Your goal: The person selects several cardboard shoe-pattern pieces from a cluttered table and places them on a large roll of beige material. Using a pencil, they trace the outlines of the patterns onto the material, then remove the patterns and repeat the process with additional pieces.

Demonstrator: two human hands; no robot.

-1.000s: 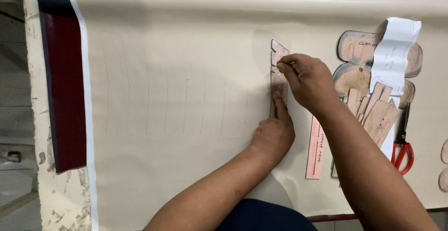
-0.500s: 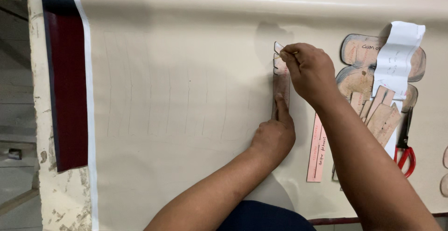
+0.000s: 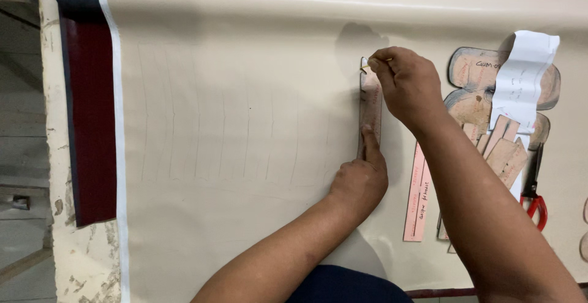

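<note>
Pressing down with an outstretched index finger, the left hand (image 3: 360, 180) pins the narrow pinkish-brown cardboard pattern strip (image 3: 370, 110) flat on the wide cream-coloured sheet of leather-like material (image 3: 245, 125), the other fingers curled under. Just beyond it, the right hand (image 3: 407, 86) is pinched on a thin pale marking pen (image 3: 365, 65) whose tip meets the strip's far end. Tracing cleanly here seems to call for steady pressure from the pinning finger, so the strip cannot creep, and for keeping the tip tight against its edge. Faint traced lines run across the sheet to the left of both hands. To the right of the right hand lie a long pink cardboard strip (image 3: 418, 193), a pile of brown cardboard templates (image 3: 484, 119), a white paper slip (image 3: 520, 76) and red-handled scissors (image 3: 536, 202).
</note>
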